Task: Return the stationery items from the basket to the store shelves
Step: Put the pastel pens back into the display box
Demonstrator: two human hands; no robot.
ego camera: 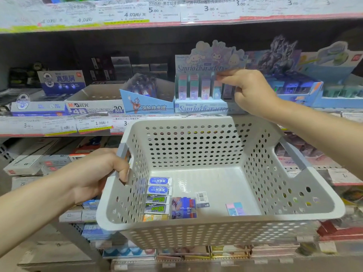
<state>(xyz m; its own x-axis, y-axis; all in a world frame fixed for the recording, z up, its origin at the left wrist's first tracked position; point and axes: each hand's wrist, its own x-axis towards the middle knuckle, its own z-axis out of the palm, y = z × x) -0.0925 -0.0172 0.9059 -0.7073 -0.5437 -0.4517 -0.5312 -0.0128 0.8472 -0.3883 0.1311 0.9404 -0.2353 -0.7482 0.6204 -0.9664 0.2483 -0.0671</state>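
The right hand (pixel 250 89) fingers pinch a small, light, rigid pastel boxed eraser (pixel 227 89) by its top at the Sanrio display box (pixel 204 107), while the left hand (pixel 98 173) fingers curl round the white perforated plastic basket (pixel 196 150) handle.

You are holding the basket (pixel 220 134) before the shelf (pixel 59 126). Erasers (pixel 159 199) are lying in its left corner. The display box (pixel 204 108) is sitting behind it.
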